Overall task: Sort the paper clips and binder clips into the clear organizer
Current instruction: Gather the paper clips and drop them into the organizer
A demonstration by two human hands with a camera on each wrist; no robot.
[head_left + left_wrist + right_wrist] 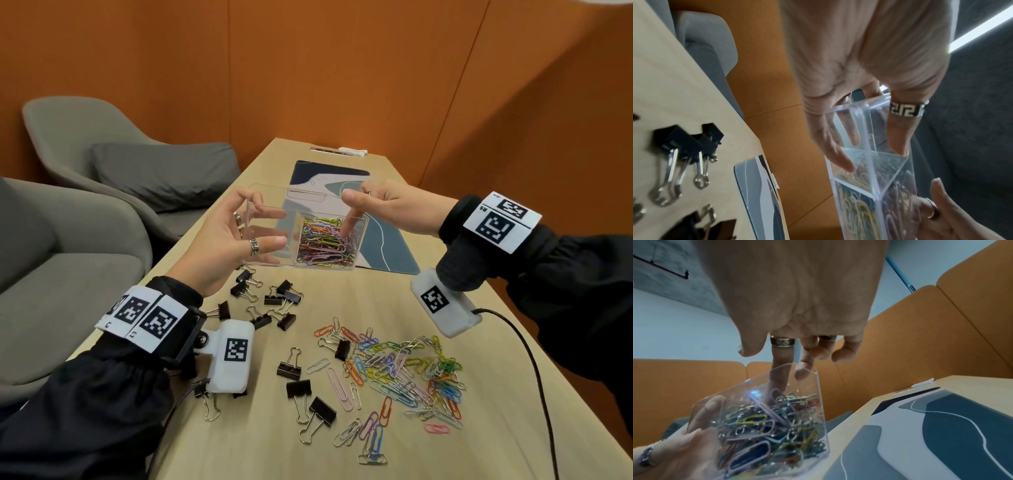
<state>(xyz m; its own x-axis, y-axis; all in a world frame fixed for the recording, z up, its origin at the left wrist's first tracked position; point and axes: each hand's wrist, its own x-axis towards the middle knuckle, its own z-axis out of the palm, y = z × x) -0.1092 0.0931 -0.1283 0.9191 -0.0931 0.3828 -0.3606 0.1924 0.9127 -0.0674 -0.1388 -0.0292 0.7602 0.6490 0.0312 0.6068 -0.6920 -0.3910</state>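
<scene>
Head view shows the left hand (pixel 222 246) gripping the clear organizer (pixel 274 240) by its left end, thumb on the near wall and fingers curled over the far wall, lifting it off the surface (pixel 394 308) and tilting it. Its right compartment is filled with colored paper clips (pixel 325 240); the left compartment, where the left hand holds, looks bare. The right hand (pixel 387 209) hangs over the right compartment with its index finger (pixel 777 379) pushed down among the clips, the other fingers loosely curled and holding nothing. Right wrist view confirms that fingertip touching the heap inside the box. On the surface nearer the person, black binder clips (pixel 274 301) lie scattered just below the organizer and toward the left, and a loose heap of paper clips (pixel 404 373) lies to the right, with one binder clip among them. A blue and white mat (pixel 387 240) lies under and behind the organizer. Grey chairs (pixel 102 171) stand to the left.
</scene>
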